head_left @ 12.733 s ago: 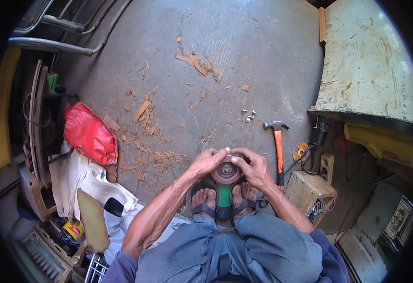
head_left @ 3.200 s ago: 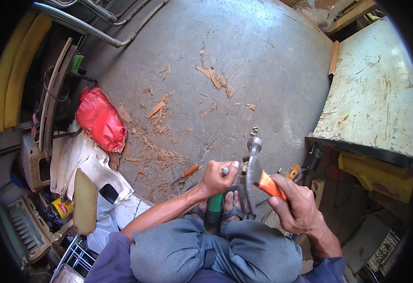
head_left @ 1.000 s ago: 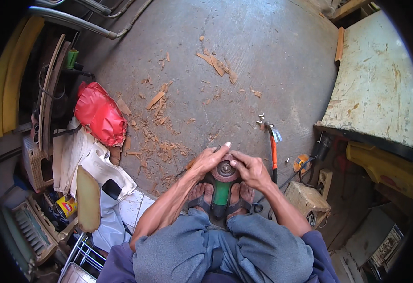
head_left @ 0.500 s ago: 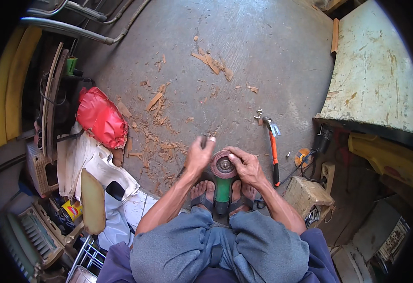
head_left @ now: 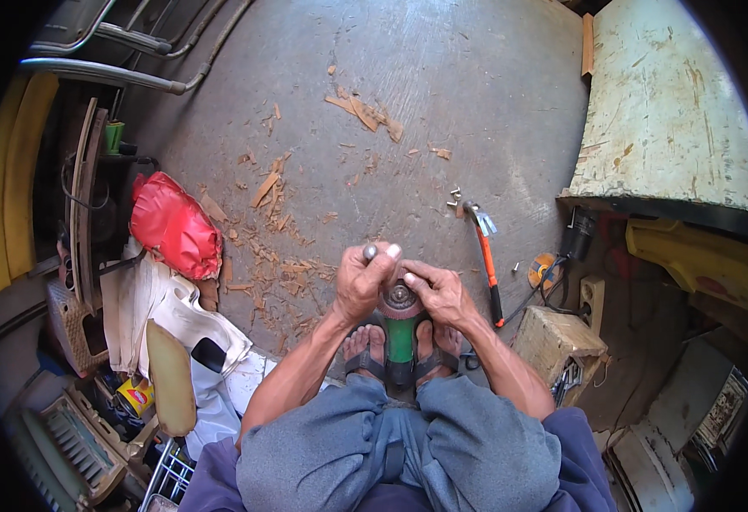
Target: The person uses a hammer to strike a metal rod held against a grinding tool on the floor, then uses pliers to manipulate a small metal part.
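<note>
A green and black angle grinder stands between my feet, its reddish flap disc toward the far end with a metal hub in the middle. My right hand is closed at the disc's far right edge, fingers bent over it and hiding part of it. Just left of the disc, my left hand is curled round a small object with a rounded metal end; the rest of it is inside the fist. The two thumbs are close together above the disc.
To the right lie an orange-handled claw hammer, several small bolts, an orange disc and a wooden box. Wood scraps litter the floor. A red bag and white cloth are at left, a worn pale table at right.
My left hand has come back toward the disc and turned, showing the metal end in its fist. My right fingers have shifted toward the disc's far edge. The view has shifted slightly.
</note>
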`<action>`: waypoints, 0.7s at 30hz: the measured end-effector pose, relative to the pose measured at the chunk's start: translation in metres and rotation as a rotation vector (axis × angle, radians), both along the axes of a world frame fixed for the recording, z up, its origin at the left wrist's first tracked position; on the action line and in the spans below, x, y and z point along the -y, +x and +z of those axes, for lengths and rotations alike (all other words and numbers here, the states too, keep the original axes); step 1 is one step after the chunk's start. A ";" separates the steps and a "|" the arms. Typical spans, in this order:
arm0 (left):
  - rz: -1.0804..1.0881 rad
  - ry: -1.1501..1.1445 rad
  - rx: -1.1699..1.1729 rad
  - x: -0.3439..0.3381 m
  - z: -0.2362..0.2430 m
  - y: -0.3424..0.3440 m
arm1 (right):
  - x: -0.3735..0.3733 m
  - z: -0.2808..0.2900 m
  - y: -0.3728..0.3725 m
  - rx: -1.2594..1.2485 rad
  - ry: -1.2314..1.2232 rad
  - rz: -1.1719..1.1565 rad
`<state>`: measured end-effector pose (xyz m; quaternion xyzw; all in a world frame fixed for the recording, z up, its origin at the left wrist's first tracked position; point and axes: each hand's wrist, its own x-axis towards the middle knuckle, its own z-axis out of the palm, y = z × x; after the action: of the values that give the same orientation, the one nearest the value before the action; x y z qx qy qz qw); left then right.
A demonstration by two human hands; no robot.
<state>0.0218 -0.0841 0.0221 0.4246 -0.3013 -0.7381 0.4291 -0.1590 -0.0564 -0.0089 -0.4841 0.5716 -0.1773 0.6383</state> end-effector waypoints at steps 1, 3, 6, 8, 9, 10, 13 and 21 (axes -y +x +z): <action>-0.018 0.001 0.024 -0.001 0.001 -0.002 | 0.000 0.002 -0.001 -0.003 0.008 -0.001; -0.068 -0.003 0.077 -0.006 -0.006 -0.003 | 0.001 0.007 0.000 -0.003 0.022 0.001; -0.097 -0.015 0.132 -0.006 -0.006 -0.006 | 0.000 0.009 0.000 -0.003 0.027 -0.003; -0.095 -0.006 0.131 -0.006 -0.008 -0.005 | -0.001 0.008 0.000 0.006 0.020 -0.012; -0.106 -0.049 0.197 -0.007 -0.010 -0.007 | -0.002 0.008 0.000 0.012 0.017 -0.015; -0.117 -0.091 0.263 -0.007 -0.014 -0.010 | -0.001 0.009 0.000 0.000 0.025 -0.006; -0.083 -0.217 0.435 -0.007 -0.029 -0.011 | 0.001 0.011 0.000 -0.017 0.025 -0.001; -0.046 -0.449 0.433 -0.009 -0.044 -0.005 | -0.003 -0.002 0.000 0.009 0.016 -0.014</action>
<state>0.0170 -0.0750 -0.0217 0.4597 -0.5505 -0.5551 0.4213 -0.1595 -0.0535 -0.0106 -0.4741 0.5737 -0.1793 0.6434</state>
